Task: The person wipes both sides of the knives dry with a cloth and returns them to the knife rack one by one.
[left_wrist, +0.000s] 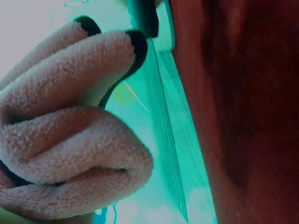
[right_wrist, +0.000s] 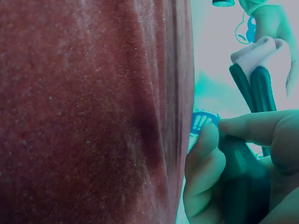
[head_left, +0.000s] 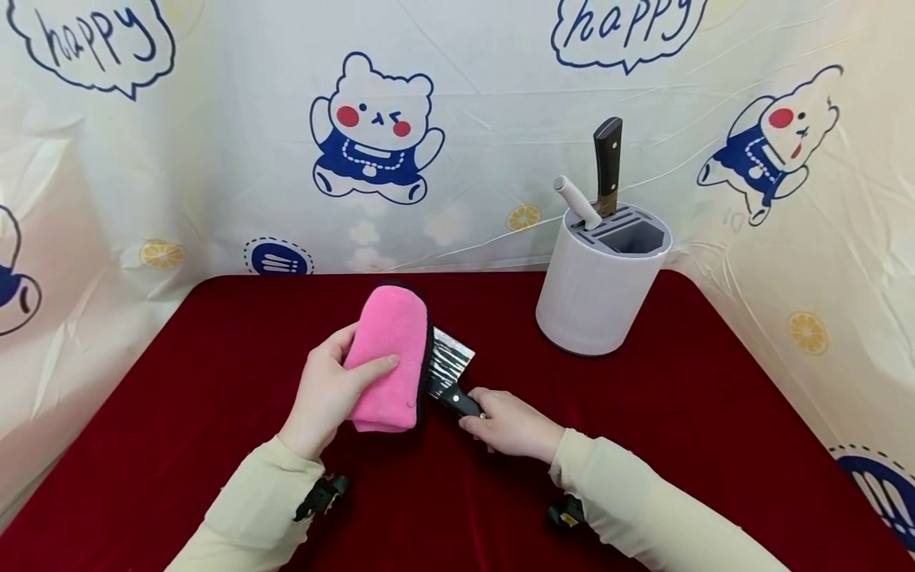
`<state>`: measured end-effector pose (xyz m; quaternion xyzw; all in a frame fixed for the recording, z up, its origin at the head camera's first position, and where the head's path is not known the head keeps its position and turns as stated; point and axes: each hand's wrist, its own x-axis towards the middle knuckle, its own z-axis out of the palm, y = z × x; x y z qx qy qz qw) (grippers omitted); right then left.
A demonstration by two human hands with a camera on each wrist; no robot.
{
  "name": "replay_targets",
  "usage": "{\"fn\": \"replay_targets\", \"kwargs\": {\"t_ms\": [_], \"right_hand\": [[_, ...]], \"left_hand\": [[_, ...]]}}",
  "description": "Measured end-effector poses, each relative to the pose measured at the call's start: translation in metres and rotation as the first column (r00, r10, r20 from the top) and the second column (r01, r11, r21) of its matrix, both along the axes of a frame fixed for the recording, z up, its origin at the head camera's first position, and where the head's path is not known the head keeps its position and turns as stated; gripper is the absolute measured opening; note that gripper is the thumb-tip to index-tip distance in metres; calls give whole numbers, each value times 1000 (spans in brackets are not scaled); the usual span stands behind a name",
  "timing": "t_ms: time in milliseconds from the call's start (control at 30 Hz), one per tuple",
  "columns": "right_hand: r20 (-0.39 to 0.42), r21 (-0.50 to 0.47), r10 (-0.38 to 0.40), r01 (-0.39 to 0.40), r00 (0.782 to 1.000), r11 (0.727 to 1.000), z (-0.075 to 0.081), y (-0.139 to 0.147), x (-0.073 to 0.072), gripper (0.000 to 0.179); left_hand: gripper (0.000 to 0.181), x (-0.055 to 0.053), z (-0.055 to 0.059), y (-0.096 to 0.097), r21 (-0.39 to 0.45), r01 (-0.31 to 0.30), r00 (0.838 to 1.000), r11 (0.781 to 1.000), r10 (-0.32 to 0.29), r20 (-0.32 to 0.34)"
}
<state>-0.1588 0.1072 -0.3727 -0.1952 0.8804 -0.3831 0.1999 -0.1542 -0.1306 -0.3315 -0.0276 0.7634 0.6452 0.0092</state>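
Note:
My left hand [head_left: 329, 385] grips a folded pink cloth [head_left: 391, 349] with dark edging, its thumb lying across the front. In the left wrist view the same cloth [left_wrist: 70, 140] shows thick, fuzzy folds. My right hand [head_left: 516, 425] holds the black handle [head_left: 461, 400] of a wide-bladed knife with a wavy-looking blade [head_left: 450, 357]. Part of that blade is hidden behind the cloth's right edge; whether the two touch, I cannot tell. In the right wrist view, fingers [right_wrist: 203, 158] wrap the dark handle [right_wrist: 240, 182].
At the back right of the red-covered table [head_left: 214, 381] stands a white knife block [head_left: 596, 294]. A black-handled knife [head_left: 608, 163] and a white-handled tool [head_left: 577, 202] are slotted in it. A printed curtain [head_left: 472, 175] hangs behind the table.

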Motion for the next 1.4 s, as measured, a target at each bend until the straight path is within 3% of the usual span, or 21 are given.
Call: {"fn": "replay_targets", "kwargs": {"t_ms": [367, 533, 700, 800, 967, 1100, 1400], "right_hand": [[-104, -3, -65, 65, 992, 998, 4, 4, 4, 19], [-197, 57, -72, 84, 978, 995, 1, 5, 7, 26], [-260, 76, -81, 103, 962, 992, 0, 6, 10, 18], [-276, 64, -94, 115, 957, 991, -1, 6, 10, 11], [-296, 31, -113, 128, 948, 991, -3, 6, 10, 7], [-316, 13, -125, 136, 941, 991, -3, 6, 10, 6], [-367, 22, -129, 148, 921, 989, -6, 8, 6, 4]], "left_hand": [[55, 7, -8, 18, 93, 207, 976, 974, -212, 49], [58, 3, -14, 21, 76, 261, 963, 962, -265, 48], [60, 0, -17, 22, 50, 289, 956, 956, -290, 34], [62, -2, -18, 22, 7, 268, 963, 963, -268, 22], [63, -5, -19, 23, -114, 167, 986, 979, -166, 14], [60, -4, -18, 23, -213, 90, 996, 973, -94, -6], [61, -4, -24, 26, -280, -16, 999, 960, 6, -37]]}}
